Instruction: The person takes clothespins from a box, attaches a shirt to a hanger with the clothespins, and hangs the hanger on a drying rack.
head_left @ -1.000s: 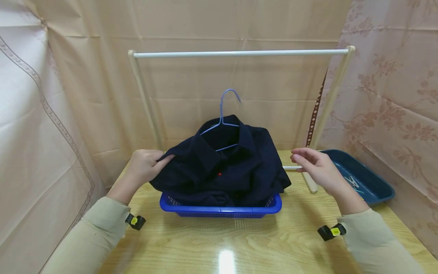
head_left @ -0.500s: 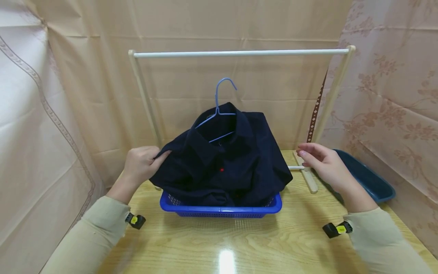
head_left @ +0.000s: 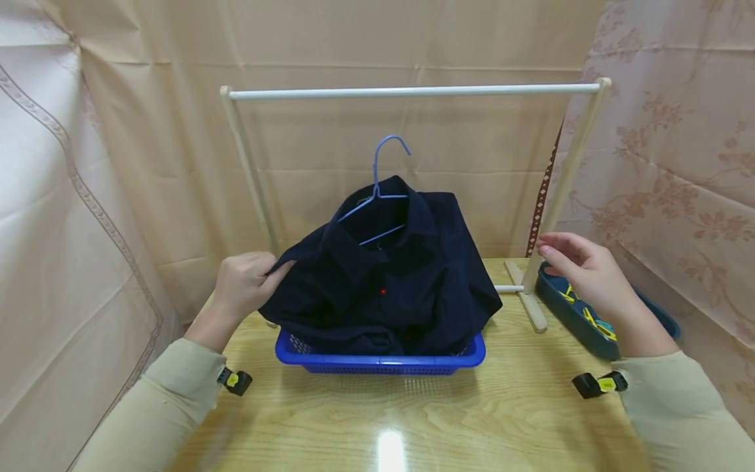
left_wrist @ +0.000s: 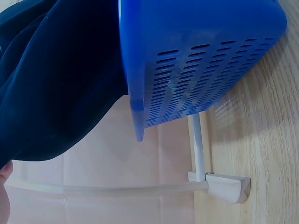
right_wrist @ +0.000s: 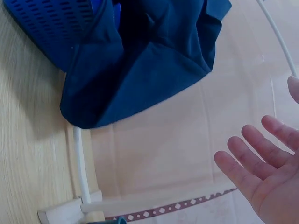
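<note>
While the left hand (head_left: 244,283) pinches the dark shirt (head_left: 383,275) at nine o'clock, the right hand (head_left: 590,275) hovers, relaxed, at three o'clock. The shirt sits partly inside the blue basket (head_left: 380,362).

Beige cloth (head_left: 330,39) hangs behind the wood-grain table (head_left: 483,419), with flower-patterned cloth (head_left: 684,144) along its right.

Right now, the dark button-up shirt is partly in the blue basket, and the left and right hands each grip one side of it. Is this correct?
Not quite: only the left hand grips the dark button-up shirt. The head view shows the right hand apart from it, holding nothing. The shirt is indeed partly in the blue basket.
</note>
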Tool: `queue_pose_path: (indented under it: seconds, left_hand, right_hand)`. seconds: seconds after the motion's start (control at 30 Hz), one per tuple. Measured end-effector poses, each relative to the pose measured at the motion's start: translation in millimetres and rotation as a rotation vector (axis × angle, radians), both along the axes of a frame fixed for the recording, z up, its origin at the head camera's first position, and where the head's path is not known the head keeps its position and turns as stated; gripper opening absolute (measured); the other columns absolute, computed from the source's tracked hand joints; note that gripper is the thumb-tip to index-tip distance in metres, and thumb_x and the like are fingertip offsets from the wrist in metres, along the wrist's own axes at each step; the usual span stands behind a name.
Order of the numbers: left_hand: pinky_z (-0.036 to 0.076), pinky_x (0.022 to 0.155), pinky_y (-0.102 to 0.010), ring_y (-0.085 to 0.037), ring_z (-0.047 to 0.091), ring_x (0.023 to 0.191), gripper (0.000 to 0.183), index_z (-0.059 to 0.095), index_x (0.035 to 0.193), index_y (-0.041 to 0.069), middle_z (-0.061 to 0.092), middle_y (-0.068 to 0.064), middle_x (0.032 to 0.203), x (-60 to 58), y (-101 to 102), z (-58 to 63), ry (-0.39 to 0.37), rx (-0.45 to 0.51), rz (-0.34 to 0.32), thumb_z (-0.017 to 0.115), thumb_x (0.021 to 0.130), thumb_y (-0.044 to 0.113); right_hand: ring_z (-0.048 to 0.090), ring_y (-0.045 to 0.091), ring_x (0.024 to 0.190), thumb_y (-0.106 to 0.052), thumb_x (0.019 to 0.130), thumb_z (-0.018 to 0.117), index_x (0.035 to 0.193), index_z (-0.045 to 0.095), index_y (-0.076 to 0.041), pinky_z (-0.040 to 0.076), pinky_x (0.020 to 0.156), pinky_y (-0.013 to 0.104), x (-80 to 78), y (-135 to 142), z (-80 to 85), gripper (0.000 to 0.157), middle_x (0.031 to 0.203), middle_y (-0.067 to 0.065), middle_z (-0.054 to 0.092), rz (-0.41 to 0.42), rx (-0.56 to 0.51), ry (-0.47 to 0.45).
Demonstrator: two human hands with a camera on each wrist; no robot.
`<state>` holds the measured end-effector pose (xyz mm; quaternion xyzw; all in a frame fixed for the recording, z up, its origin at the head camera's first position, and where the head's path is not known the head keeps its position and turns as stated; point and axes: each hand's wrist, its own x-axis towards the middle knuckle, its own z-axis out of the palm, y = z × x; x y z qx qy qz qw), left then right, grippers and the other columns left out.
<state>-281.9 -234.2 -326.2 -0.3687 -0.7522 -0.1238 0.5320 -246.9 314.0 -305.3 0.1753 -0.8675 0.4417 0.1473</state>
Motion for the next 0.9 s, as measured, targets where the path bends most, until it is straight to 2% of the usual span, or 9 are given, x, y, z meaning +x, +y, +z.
queue_pose_path:
  seconds: [0.27, 0.43, 0.5, 0.57, 0.67, 0.9]
  left_hand:
    - [0.013, 0.04, -0.024, -0.006, 0.021, 0.041, 0.052, 0.029, 0.052, 0.019, 0.021, 0.01, 0.053, -0.4, 0, -0.6, -0.006, 0.006, -0.005, 0.06, 0.091, 0.034]
    - [0.013, 0.04, -0.024, -0.006, 0.021, 0.041, 0.051, 0.03, 0.052, 0.019, 0.021, 0.011, 0.054, -1.1, -2, -2.4, -0.015, 0.013, -0.012, 0.06, 0.09, 0.034]
    - [0.013, 0.04, -0.024, -0.006, 0.021, 0.041, 0.051, 0.03, 0.052, 0.019, 0.021, 0.011, 0.054, -1.3, -2, -2.8, -0.012, 0.014, -0.01, 0.06, 0.09, 0.034]
    - [0.013, 0.04, -0.024, -0.006, 0.021, 0.041, 0.051, 0.03, 0.052, 0.019, 0.021, 0.011, 0.054, -1.5, -2, -2.9, -0.009, 0.014, -0.005, 0.06, 0.09, 0.034]
    - [0.013, 0.04, -0.024, -0.006, 0.022, 0.04, 0.052, 0.03, 0.052, 0.019, 0.022, 0.01, 0.053, -1.6, -2, -2.9, -0.006, 0.016, -0.007, 0.06, 0.091, 0.035]
    - [0.013, 0.04, -0.024, -0.006, 0.021, 0.04, 0.051, 0.03, 0.052, 0.019, 0.022, 0.01, 0.053, -1.8, -2, -3.5, -0.017, 0.011, -0.014, 0.06, 0.09, 0.033]
  right_hand:
    - [0.055, 0.001, 0.099, -0.036, 0.097, 0.05, 0.135, 0.046, -0.01, 0.046, 0.074, 0.013, -9.2, 14, -1.4, 0.047, 0.126, 0.013, 0.053, -0.084, 0.094, -0.016]
    - [0.053, 0.018, 0.109, -0.041, 0.095, 0.052, 0.136, 0.045, -0.01, 0.039, 0.076, 0.008, -13.2, 21, -2.1, 0.052, 0.127, 0.011, 0.053, -0.143, 0.173, -0.031]
    - [0.05, 0.028, 0.114, -0.042, 0.095, 0.051, 0.137, 0.043, -0.009, 0.042, 0.085, 0.019, -13.6, 23, -2.1, 0.055, 0.129, 0.013, 0.051, -0.156, 0.194, -0.04]
    - [0.047, 0.035, 0.118, -0.043, 0.095, 0.052, 0.138, 0.042, -0.007, 0.042, 0.092, 0.037, -14.1, 25, -2.3, 0.057, 0.131, 0.016, 0.049, -0.163, 0.206, -0.047]
    - [0.043, 0.042, 0.12, -0.045, 0.094, 0.052, 0.138, 0.04, -0.004, 0.034, 0.091, 0.06, -15.3, 30, -4.1, 0.061, 0.133, 0.021, 0.046, -0.175, 0.224, -0.063]
    - [0.04, 0.045, 0.121, -0.05, 0.093, 0.05, 0.139, 0.038, -0.002, 0.032, 0.089, 0.064, -21.0, 43, -13.7, 0.067, 0.135, 0.026, 0.043, -0.211, 0.305, -0.099]
